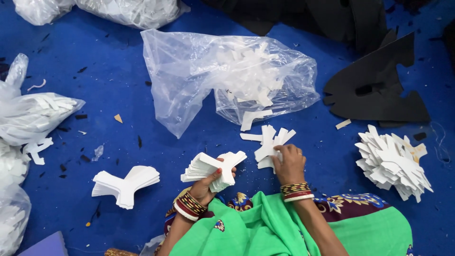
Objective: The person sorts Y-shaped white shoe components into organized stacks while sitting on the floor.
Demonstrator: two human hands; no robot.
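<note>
white cutout stack (213,169) | held, fanned | loose white cutouts (268,144) | on blue floor

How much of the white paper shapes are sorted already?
Two neat stacks look done: one at left, a bigger one at right. The left hand holds a growing stack; the right hand gathers loose pieces. The clear bag still holds many.

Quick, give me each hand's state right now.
Left hand: closed, holding a stack of white cut pieces.
Right hand: fingers curled on loose white pieces lying on the blue surface.
</note>
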